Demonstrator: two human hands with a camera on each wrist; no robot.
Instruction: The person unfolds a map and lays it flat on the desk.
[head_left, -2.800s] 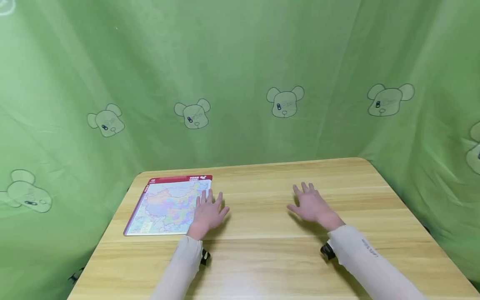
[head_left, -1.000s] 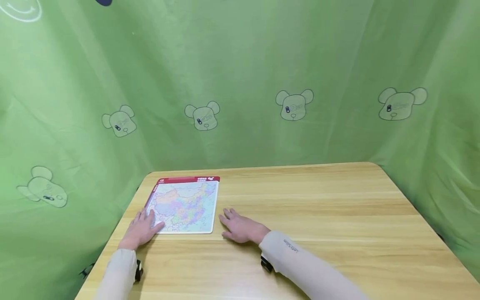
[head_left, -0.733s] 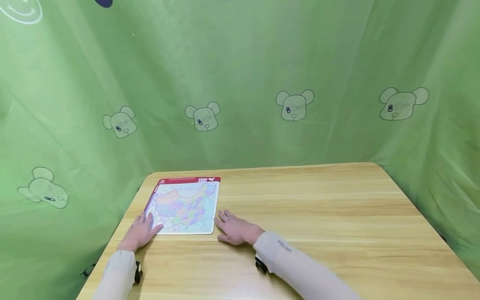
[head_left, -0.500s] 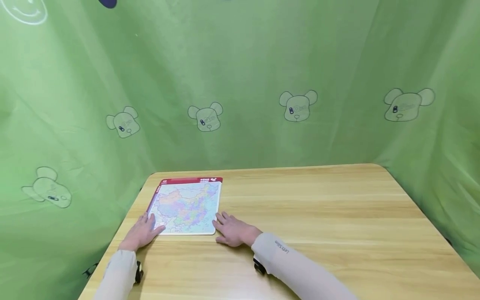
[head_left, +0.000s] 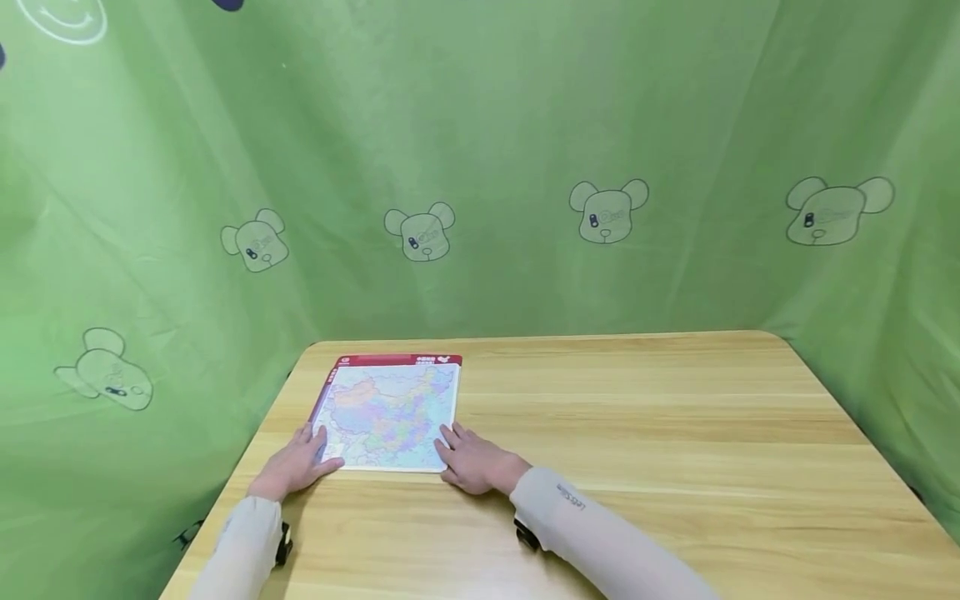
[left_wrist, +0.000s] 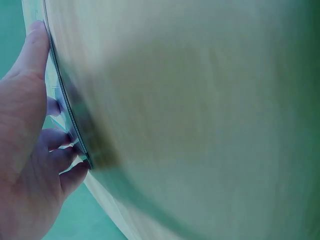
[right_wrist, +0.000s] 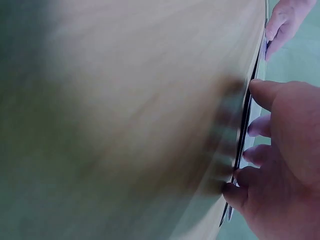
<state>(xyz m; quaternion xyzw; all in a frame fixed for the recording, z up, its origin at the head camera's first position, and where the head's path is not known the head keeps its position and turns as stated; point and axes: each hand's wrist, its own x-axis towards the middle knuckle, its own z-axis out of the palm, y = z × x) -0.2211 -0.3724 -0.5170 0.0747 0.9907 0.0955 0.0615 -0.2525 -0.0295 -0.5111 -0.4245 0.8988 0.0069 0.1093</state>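
A map sheet (head_left: 393, 417) with a red top strip and pastel regions lies at the left of the wooden table. My left hand (head_left: 296, 462) is at its lower left corner, fingers along the left edge and thumb at the near edge. At the lower right corner, my right hand (head_left: 476, 462) has its fingertips over the right edge. From the left wrist, the left hand (left_wrist: 22, 140) shows bent fingers and thumb touching the map's thin rim. In the right wrist view the right hand (right_wrist: 290, 145) likewise holds the dark rim with its fingertips.
The light wooden table (head_left: 637, 433) has rounded far corners. A green curtain (head_left: 510, 275) printed with bear heads hangs behind it and along both sides. Small dark devices sit at both wrists, such as the right wrist device (head_left: 527, 535).
Both hands have come from above the table to the map's two sides. The left hand moved left off the map's right part, the right hand moved left. Lately the map shifted slightly right.
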